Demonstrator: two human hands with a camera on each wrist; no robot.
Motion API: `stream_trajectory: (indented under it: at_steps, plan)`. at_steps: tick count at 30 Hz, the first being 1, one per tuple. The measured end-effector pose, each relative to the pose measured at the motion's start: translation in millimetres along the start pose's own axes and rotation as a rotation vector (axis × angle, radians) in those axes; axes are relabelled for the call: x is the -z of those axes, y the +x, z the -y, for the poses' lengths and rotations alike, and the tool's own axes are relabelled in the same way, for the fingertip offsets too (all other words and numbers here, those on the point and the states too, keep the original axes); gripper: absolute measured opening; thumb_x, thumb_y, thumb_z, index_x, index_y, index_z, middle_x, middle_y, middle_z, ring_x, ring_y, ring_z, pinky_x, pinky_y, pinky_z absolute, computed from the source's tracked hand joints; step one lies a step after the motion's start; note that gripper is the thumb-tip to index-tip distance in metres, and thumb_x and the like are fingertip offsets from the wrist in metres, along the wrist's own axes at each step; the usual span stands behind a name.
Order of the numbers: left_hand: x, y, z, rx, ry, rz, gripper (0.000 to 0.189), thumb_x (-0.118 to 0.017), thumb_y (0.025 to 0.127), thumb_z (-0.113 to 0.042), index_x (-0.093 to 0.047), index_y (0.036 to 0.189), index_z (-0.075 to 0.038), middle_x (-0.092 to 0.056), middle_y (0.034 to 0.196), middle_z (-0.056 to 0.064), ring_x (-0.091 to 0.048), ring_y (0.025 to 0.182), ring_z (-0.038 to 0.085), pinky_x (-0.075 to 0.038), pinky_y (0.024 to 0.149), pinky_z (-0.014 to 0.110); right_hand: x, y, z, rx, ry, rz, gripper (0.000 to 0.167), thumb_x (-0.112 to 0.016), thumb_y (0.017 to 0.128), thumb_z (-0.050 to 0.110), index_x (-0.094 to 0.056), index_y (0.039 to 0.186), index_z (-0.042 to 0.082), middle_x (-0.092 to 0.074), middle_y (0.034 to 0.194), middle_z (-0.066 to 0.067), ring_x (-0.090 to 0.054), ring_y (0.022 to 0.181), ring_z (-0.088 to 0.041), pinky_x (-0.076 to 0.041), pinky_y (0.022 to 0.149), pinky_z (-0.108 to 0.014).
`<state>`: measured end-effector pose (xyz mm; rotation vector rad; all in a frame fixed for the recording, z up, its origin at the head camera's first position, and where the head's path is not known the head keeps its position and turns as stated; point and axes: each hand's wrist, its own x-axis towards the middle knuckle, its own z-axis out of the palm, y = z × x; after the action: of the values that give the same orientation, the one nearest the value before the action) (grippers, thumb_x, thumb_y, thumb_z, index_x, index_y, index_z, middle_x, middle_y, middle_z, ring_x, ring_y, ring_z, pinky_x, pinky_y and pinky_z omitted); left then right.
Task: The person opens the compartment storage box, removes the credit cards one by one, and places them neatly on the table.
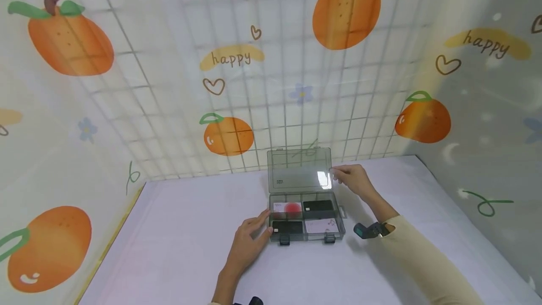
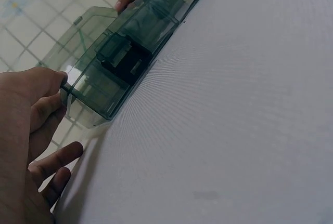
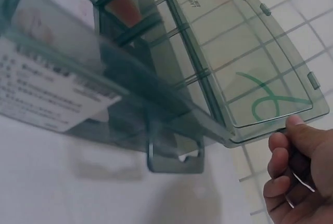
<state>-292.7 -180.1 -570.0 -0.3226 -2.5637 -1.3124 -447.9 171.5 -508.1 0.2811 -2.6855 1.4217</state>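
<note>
A grey-green see-through plastic box (image 1: 306, 237) sits on the white desk (image 1: 190, 244), close to the back edge and about midway between the two back corners. Its lid (image 1: 296, 166) is raised, hinged at the rear side. The left hand (image 1: 249, 240) is not clenched: its thumb and index finger rest against the left end of the box, while the outer fingers are spread apart from it, near the desk. The right hand (image 1: 354, 180) grasps the lid by its right edge, pinched at the fingertips.

Inside the box, a white card with a red circle (image 1: 291, 208) lies at the back left and a black piece (image 1: 318, 206) at the back right. A second black piece (image 1: 288, 228) lies at the front left, beside a white card with a floral print (image 1: 320, 226) at the front right. Two latches (image 1: 284, 240) hang at the front wall, and a carrying handle (image 1: 343, 212) juts from the right side. The right wrist view shows a printed label (image 3: 47, 91) on the box's outside.

A dark wrist device (image 1: 368, 230) sits beside the cream sleeve (image 1: 427, 253) of the right arm. Behind the desk's back edge hangs a curtain (image 1: 169, 88) printed with oranges, hearts and the word "happy"; a grid shows through it.
</note>
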Motion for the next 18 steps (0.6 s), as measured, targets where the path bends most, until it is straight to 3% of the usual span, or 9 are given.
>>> stream_trajectory:
  at_steps: [5,10,18]
  plan:
    - [1.6,0.0,-1.7,0.005,0.005,0.002,0.050,-0.065,0.095,-0.049,-0.059,0.141,-0.031,-0.055,0.140,-0.020,-0.050,0.126,0.020,-0.036,0.105,0.061,-2.3,3.6,-1.6,0.001,0.003,-0.011,0.034,-0.066,0.098,0.035,-0.078,0.101,0.003,-0.070,0.085,-0.019,-0.058,0.076,-0.023,-0.042,0.063,-0.033]
    - [0.8,-0.3,-1.4,-0.008,0.007,-0.003,0.048,-0.068,0.095,-0.041,-0.060,0.141,-0.029,-0.059,0.138,-0.012,-0.052,0.125,0.023,-0.037,0.103,0.063,-5.6,5.2,-5.0,-0.037,0.020,-0.022,0.032,-0.067,0.098,0.032,-0.079,0.096,0.002,-0.069,0.080,-0.019,-0.053,0.070,-0.022,-0.037,0.058,-0.030]
    - [-0.6,0.1,0.9,0.037,0.025,0.012,0.048,-0.067,0.095,-0.046,-0.058,0.141,-0.036,-0.058,0.138,-0.015,-0.050,0.127,0.021,-0.036,0.105,0.061,-15.1,9.4,-14.5,-0.094,0.012,0.013,0.030,-0.066,0.099,0.027,-0.077,0.099,-0.001,-0.069,0.078,-0.007,-0.057,0.071,-0.018,-0.045,0.060,-0.028]
